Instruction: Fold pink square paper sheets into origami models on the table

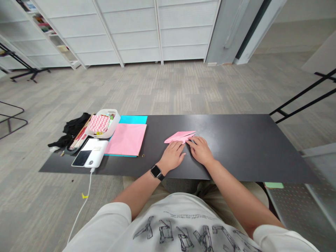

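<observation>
A folded piece of pink paper (178,135) lies on the dark table in front of me, pointed at its ends and with a slit-like gap between its layers. My left hand (173,154) rests on its near left edge, fingers stretched out and the thumb apart. At the near right edge my right hand (201,149) has bent fingers closed on the paper, the fingertips pressing close to the gap. Part of the paper's near edge is hidden under both hands.
Left on the dark table (244,147) are pink sheets (127,140) over blue ones (133,119), a white bin (115,120) of supplies, a tray of pens (78,138), black cloth (76,124), and a phone (82,158) on a white device (99,150) with a cable (88,192).
</observation>
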`<state>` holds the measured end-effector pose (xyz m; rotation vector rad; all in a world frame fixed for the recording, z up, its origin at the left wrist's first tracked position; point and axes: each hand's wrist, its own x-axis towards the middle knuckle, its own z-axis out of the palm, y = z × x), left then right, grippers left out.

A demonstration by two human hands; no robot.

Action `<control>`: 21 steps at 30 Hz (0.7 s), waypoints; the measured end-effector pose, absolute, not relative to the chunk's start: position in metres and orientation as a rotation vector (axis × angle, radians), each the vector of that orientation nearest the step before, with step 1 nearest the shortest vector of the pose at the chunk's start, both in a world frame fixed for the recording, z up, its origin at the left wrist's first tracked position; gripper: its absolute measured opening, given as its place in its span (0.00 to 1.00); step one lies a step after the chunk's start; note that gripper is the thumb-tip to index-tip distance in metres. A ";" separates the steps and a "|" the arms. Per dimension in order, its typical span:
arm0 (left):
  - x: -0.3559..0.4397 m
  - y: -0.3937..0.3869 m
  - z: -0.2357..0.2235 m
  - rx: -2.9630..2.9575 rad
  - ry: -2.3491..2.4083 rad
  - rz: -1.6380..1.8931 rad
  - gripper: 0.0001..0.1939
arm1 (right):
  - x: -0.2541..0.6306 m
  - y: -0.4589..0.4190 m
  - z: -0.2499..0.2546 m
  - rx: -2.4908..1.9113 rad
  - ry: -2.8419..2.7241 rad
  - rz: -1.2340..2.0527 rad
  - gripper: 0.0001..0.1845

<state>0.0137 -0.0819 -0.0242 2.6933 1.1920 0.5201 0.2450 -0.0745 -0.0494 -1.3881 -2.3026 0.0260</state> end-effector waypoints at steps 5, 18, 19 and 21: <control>0.014 -0.082 -0.026 2.665 1.208 0.545 0.27 | 0.244 -0.075 -0.047 -1.400 -2.306 0.026 0.25; 0.013 -0.081 -0.022 2.623 1.218 0.559 0.23 | 0.242 -0.078 -0.039 -1.367 -2.324 0.060 0.20; 0.013 -0.081 -0.022 2.620 1.215 0.559 0.23 | 0.242 -0.078 -0.039 -1.370 -2.319 0.061 0.19; 0.013 -0.081 -0.022 2.614 1.211 0.557 0.23 | 0.242 -0.078 -0.039 -1.379 -2.309 0.061 0.19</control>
